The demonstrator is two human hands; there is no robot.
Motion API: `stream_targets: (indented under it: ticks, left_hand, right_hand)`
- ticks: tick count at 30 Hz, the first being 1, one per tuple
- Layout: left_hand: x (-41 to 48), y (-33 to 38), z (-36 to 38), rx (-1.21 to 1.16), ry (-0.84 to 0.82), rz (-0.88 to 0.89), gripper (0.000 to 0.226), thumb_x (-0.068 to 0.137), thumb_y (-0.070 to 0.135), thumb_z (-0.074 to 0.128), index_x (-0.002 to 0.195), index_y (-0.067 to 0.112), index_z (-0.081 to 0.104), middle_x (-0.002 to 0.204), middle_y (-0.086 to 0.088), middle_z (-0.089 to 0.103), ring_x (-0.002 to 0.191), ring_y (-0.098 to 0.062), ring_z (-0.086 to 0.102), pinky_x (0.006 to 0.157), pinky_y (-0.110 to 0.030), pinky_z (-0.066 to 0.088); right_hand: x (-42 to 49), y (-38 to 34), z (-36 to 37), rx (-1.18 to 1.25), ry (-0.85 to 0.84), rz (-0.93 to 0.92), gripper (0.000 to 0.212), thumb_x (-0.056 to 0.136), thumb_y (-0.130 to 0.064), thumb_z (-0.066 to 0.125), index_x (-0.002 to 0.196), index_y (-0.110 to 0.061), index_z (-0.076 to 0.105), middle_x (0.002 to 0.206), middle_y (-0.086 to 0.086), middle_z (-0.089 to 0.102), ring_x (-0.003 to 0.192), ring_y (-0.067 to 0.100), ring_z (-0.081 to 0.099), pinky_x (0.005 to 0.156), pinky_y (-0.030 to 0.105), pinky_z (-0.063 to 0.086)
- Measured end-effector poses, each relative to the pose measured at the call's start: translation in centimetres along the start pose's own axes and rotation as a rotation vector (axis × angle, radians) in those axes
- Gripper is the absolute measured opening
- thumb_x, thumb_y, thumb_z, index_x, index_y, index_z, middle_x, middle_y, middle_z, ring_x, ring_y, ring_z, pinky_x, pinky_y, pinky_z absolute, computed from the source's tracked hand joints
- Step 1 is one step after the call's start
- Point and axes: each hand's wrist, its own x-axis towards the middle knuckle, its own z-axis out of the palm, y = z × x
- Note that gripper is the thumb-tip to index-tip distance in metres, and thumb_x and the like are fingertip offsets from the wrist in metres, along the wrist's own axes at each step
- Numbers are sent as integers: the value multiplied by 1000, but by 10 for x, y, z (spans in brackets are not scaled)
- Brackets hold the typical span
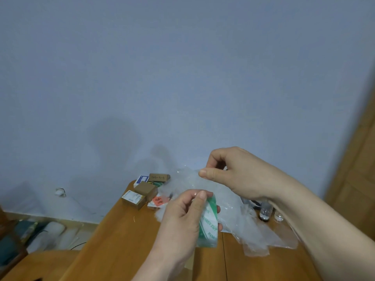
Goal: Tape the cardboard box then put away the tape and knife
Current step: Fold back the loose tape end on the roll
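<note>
My left hand (182,222) grips a roll of clear tape with green print (209,224), held up above the wooden table (121,240). My right hand (233,169) pinches the free end of the tape strip (196,183) between thumb and forefinger, up and to the right of the roll. The pulled strip is nearly see-through. Several small cardboard boxes (145,190) lie stacked at the table's far edge. No knife can be made out.
Crumpled clear plastic wrap (253,230) lies on the table under my right forearm. Small glass bottles (265,212) stand behind it. A pink note (159,200) lies by the boxes. Left of the table, bags sit on the floor (40,234). A wooden door (361,179) is at right.
</note>
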Motion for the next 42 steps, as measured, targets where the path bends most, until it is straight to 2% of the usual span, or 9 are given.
stream_targets:
  ticks: [5, 9, 14, 18, 23, 27, 30, 34, 42]
  left_hand:
    - [-1, 0, -1, 42, 22, 25, 26, 89, 40, 63, 94, 21, 80, 90, -9, 81, 75, -30, 79, 75, -53, 66]
    - [-2, 0, -2, 93, 44, 42, 21, 98, 31, 61, 95, 24, 80, 90, 1, 81, 80, -26, 81, 78, -61, 63]
    - [-4, 1, -2, 102, 50, 61, 22, 93, 37, 62, 97, 25, 80, 91, -2, 82, 76, -26, 81, 78, -57, 64]
    - [-5, 1, -3, 91, 50, 70, 23, 90, 35, 64, 95, 21, 81, 89, 0, 81, 78, -25, 80, 74, -49, 67]
    - [-7, -2, -7, 97, 46, 75, 20, 98, 24, 62, 93, 20, 81, 88, -5, 82, 74, -25, 80, 67, -38, 67]
    - [-7, -3, -9, 113, 37, 105, 20, 92, 33, 64, 93, 22, 81, 88, -7, 82, 74, -27, 79, 65, -33, 65]
    - [-7, -7, -12, 164, 41, 127, 19, 94, 34, 64, 94, 27, 81, 89, -1, 81, 81, -28, 78, 74, -43, 66]
    - [-9, -8, -13, 196, 33, 139, 24, 89, 42, 63, 98, 29, 81, 91, 3, 80, 88, -28, 78, 82, -50, 64]
    - [-13, -5, -11, 257, 55, 176, 32, 87, 53, 58, 99, 33, 80, 95, 6, 79, 90, -28, 77, 85, -60, 60]
  right_hand:
    - [-1, -6, 0, 5, 2, 15, 29, 86, -53, 69, 72, -28, 65, 64, -22, 64, 53, 0, 53, 51, 20, 39]
    - [-1, -8, -2, 28, 20, 28, 26, 82, -49, 76, 74, -26, 70, 72, -9, 72, 62, 3, 63, 60, 26, 53]
    - [-1, -10, -3, 26, 0, 32, 24, 79, -49, 80, 77, -27, 72, 72, -24, 70, 58, -5, 61, 55, 18, 45]
    - [1, -12, -6, 57, -39, 27, 19, 81, -43, 80, 90, -27, 73, 71, -16, 76, 55, -5, 62, 49, 11, 40]
    - [3, -14, -8, 62, -104, 17, 23, 86, -43, 77, 77, -23, 74, 72, -10, 76, 45, -3, 52, 43, 9, 37]
    - [4, -12, -7, 49, -130, 65, 25, 86, -51, 74, 79, -28, 72, 65, -27, 67, 51, -5, 54, 52, 13, 42]
    - [4, -12, -5, 19, -129, 69, 26, 85, -55, 73, 79, -30, 71, 70, -35, 65, 55, -10, 57, 54, 17, 40]
    - [5, -12, -4, 63, -144, 55, 27, 83, -52, 75, 78, -26, 73, 59, -22, 64, 48, -3, 51, 50, 15, 40]
    - [1, -18, -8, 171, -239, 71, 27, 90, -48, 70, 84, -23, 77, 73, -12, 72, 59, 5, 53, 65, 30, 47]
